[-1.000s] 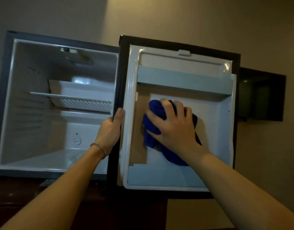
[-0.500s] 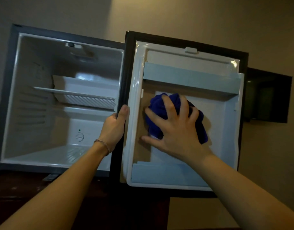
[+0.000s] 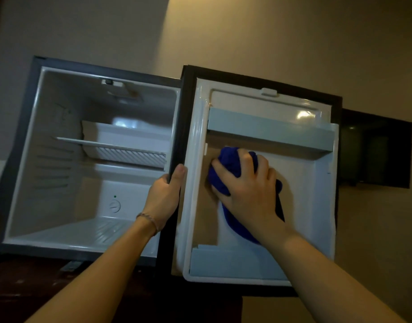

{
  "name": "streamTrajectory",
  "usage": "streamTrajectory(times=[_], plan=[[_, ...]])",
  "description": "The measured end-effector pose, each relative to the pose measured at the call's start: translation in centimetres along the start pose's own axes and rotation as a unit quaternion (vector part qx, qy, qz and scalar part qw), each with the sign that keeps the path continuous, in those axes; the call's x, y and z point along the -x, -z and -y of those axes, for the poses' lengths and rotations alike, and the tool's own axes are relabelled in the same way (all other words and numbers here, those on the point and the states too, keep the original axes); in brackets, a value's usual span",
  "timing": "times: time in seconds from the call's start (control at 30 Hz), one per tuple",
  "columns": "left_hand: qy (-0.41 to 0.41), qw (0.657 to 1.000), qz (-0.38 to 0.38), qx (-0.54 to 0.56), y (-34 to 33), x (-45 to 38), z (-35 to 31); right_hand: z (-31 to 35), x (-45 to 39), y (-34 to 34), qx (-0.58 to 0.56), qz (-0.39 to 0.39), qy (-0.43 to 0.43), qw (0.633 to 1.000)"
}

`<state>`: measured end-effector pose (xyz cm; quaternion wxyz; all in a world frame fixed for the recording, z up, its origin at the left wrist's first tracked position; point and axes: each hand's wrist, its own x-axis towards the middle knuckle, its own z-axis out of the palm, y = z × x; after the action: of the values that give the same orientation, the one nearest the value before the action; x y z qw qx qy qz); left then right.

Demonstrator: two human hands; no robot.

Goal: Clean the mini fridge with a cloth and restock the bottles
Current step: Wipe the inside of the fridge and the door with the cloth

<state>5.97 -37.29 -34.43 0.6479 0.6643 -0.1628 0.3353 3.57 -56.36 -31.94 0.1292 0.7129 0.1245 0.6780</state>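
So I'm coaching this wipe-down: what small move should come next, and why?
Probably slide the blue cloth rightward across the door panel. The right hand presses it near the panel's left side, and the left hand grips the door edge, steadying it.

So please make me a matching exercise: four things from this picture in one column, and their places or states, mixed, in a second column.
Things:
1. left hand
2. blue cloth
3. wire shelf
4. round dial

Places or states:
A. low on the fridge's back wall
B. grips the door's edge
C. pressed on the door's inner panel by the right hand
D. spans the fridge's middle, bare

Pairs: 1-B, 2-C, 3-D, 4-A
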Motion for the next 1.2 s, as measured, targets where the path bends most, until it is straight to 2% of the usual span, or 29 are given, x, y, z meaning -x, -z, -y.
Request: streamTrajectory(times=[0.2,0.37,0.5,0.6,0.8,1.03,1.2], plan=[[-0.002,1.0,0.004,-0.005,0.0,-0.4,0.7,1.0,-0.8,0.0,0.013,-0.05,0.006,0.999],[-0.006,1.0,0.008,-0.012,0.0,-0.4,0.6,-0.3,-1.0,0.2,0.013,-0.01,0.024,1.0],[-0.008,1.0,-0.004,-0.024,-0.2,-0.4,0.3,-4.3,0.2,0.7,-0.013,0.028,-0.065,0.997],[-0.015,0.999,-0.013,-0.026,-0.4,-0.4,0.4,-6.1,0.9,0.4,-0.052,0.013,-0.145,0.988],[-0.011,0.999,-0.013,-0.027,-0.2,-0.5,0.8,-3.9,0.3,-0.3,-0.082,-0.024,-0.182,0.98],[-0.006,1.0,-0.009,-0.021,-0.3,-0.4,0.6,0.7,-1.7,-1.1,-0.063,-0.053,-0.106,0.991],[-0.01,1.0,-0.002,-0.021,-0.1,-0.4,0.8,-1.0,-1.9,-1.2,-0.022,-0.058,-0.01,0.998]])
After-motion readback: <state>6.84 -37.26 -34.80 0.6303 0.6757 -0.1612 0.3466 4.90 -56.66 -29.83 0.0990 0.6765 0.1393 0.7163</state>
